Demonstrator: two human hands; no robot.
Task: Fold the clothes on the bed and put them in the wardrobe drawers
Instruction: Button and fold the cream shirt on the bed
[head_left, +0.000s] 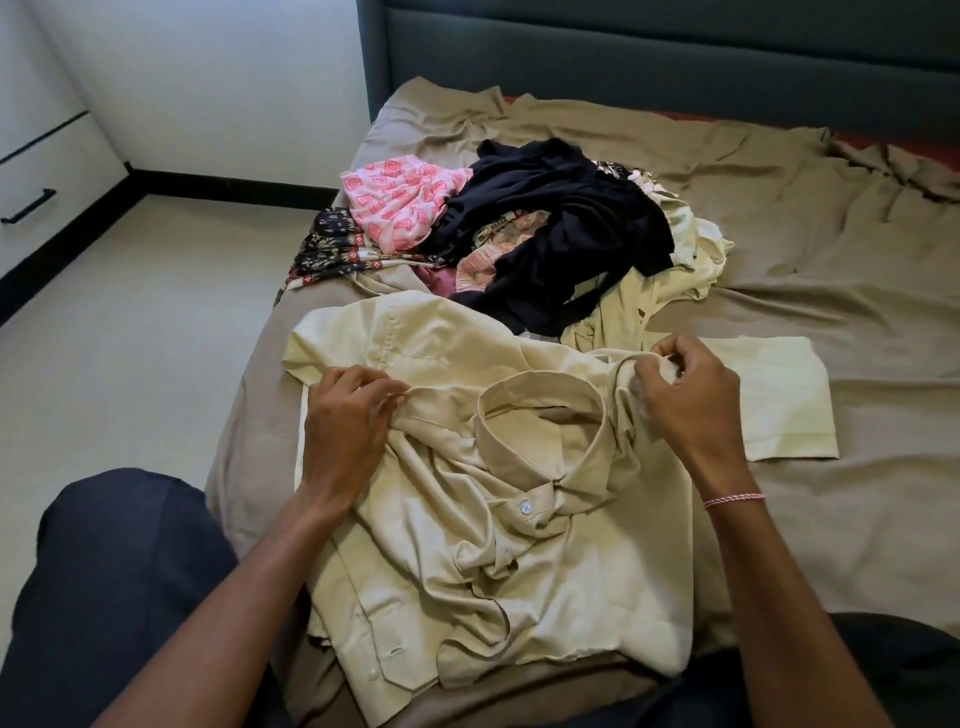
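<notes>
shirt (519, 571): cream, collared, rumpled, front up at the near edge of the bed (841, 249) | left grip (345, 426): pinching the shirt's shoulder seam left of the collar | right grip (685, 400): pinching bunched cloth at the other shoulder | pile of clothes (545, 223): unfolded, just beyond the shirt | drawer (52, 171): far left, across the floor
</notes>
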